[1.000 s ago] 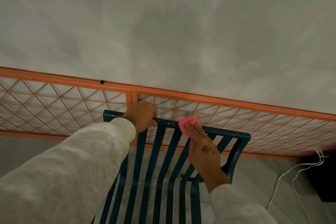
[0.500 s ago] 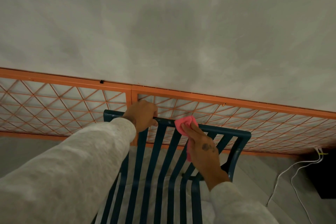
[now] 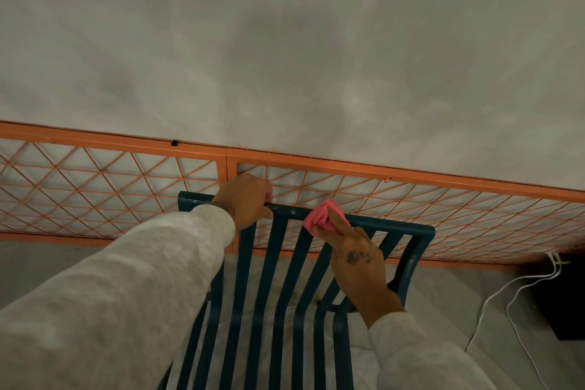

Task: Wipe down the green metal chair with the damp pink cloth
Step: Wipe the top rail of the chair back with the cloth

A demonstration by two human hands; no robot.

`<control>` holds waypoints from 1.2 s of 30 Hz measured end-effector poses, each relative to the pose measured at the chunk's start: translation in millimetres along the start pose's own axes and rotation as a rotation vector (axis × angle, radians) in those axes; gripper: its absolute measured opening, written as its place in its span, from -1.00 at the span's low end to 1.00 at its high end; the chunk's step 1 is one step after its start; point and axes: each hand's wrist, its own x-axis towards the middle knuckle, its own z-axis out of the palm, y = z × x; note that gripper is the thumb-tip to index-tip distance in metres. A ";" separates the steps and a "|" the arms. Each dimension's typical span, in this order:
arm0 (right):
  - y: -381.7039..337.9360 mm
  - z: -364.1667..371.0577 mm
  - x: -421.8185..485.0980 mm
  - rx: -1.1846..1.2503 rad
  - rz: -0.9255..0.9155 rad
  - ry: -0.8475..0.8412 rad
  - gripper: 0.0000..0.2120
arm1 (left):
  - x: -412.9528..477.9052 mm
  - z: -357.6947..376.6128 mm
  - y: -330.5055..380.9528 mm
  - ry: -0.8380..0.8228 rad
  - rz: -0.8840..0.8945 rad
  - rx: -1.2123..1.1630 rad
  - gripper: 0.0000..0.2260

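The dark green metal chair (image 3: 395, 226) fills the lower middle, its slatted back running up to a top rail. My left hand (image 3: 245, 199) grips the left part of that rail, fingers curled over it. My right hand (image 3: 354, 255) holds the bunched pink cloth (image 3: 321, 215) against the top rail near its middle, fingers extended over the cloth. Both arms wear light grey sleeves.
An orange metal lattice fence (image 3: 110, 180) runs across behind the chair against a pale plaster wall. White cables (image 3: 493, 298) trail over the floor at the right beside a dark box (image 3: 566, 310). The floor under the chair is pale stone.
My right hand has slid the pink cloth a little to the left along the top rail. My left hand keeps the same grip.
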 end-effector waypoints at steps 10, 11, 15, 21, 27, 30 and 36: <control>-24.3 -10.8 11.6 0.045 -0.001 -0.124 -0.42 | -1.0 1.5 0.6 0.006 -0.005 -0.006 -0.81; -27.9 -13.1 13.2 0.037 0.000 -0.159 -0.42 | -1.5 1.1 1.1 0.003 -0.006 -0.003 -0.81; -14.0 -19.8 8.9 -0.029 -0.058 -0.147 -0.36 | -2.7 1.2 1.3 0.012 -0.003 -0.015 -0.82; 3.1 -18.0 7.0 0.008 0.030 -0.107 -0.44 | -4.8 2.4 0.3 0.036 -0.005 -0.034 -0.83; -33.9 -15.3 18.1 0.123 -0.016 -0.148 -0.46 | -4.1 1.7 1.9 0.020 -0.012 -0.007 -0.81; -25.3 -21.1 15.4 0.014 -0.073 -0.193 -0.36 | -3.5 1.6 2.4 0.014 -0.012 -0.010 -0.81; 0.0 -19.7 8.1 0.023 -0.023 -0.130 -0.41 | -4.0 3.1 1.6 0.040 -0.016 -0.025 -0.82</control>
